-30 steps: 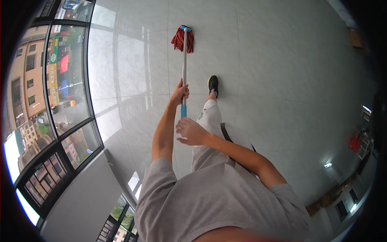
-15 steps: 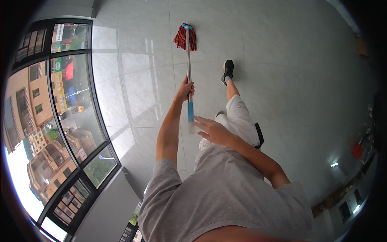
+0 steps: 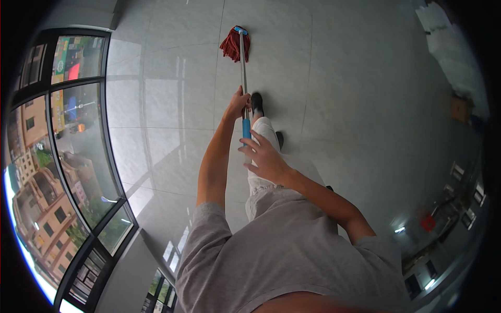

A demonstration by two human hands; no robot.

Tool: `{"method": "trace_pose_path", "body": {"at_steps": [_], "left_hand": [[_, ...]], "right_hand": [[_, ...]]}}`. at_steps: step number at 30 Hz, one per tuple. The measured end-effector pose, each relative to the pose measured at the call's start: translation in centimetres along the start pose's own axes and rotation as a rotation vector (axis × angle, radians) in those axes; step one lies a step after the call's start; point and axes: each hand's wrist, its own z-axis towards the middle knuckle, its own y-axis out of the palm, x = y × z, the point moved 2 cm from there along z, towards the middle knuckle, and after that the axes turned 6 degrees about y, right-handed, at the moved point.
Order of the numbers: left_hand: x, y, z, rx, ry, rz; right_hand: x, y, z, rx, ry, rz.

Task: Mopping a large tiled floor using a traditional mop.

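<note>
A mop (image 3: pixel 242 73) reaches away from me over the tiled floor. Its dark red strand head (image 3: pixel 236 46) lies on the floor at the far end, under a blue clamp. My left hand (image 3: pixel 238 104) is wrapped round the metal pole, just above the blue grip (image 3: pixel 246 129). Close to that grip is my right hand (image 3: pixel 265 158), its fingers spread and not wrapped round the handle. Whether a fingertip touches the grip I cannot tell. The lower end of the handle is partly hidden behind the right hand.
Tall dark-framed windows (image 3: pixel 102 130) line the left side, above a pale low wall (image 3: pixel 121 271). Glossy grey tiles (image 3: pixel 355 94) stretch ahead and to the right. A brown box (image 3: pixel 460 109) stands at the far right. My dark shoe (image 3: pixel 257 103) is beside the mop pole.
My legs have stepped, and the shoe ahead is now nearer the pole. The windows have shifted in view. My right hand's fingers have spread beside the grip; the left still holds the pole.
</note>
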Motion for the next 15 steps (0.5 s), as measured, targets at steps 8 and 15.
{"method": "trace_pose_path", "body": {"at_steps": [8, 15], "left_hand": [[23.0, 1.2, 22.4, -0.061, 0.109, -0.045], [38.1, 7.4, 30.0, -0.051, 0.023, -0.414]], "right_hand": [[9.5, -12.5, 27.6, 0.182, -0.074, -0.069], [10.8, -28.2, 42.0, 0.49, -0.146, 0.207]]}}
